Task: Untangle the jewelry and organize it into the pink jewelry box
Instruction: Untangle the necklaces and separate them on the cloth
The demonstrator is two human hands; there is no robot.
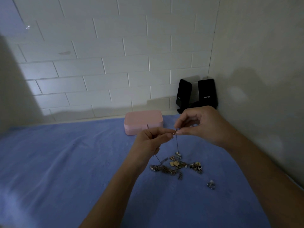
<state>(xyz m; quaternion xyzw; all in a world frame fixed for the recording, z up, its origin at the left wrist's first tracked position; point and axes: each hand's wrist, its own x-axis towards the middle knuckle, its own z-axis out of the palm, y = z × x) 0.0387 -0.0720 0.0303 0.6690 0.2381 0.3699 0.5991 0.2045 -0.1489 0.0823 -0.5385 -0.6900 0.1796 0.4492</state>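
Note:
A tangled heap of jewelry (176,166) with chains, heart charms and pendants lies on the blue cloth (65,162). A thin chain (177,143) rises from the heap to my hands. My left hand (148,143) and my right hand (200,124) both pinch it at a small ring or clasp (174,133) held above the heap. Another strand hangs from under my left hand down to the pile. The pink jewelry box (143,122) sits closed behind my hands, near the wall. A separate ring (211,184) lies to the right of the heap.
Two black speakers (197,95) stand in the corner against the white tiled wall (115,63). A plain wall runs close along the right side. The blue cloth stretches wide to the left and toward me.

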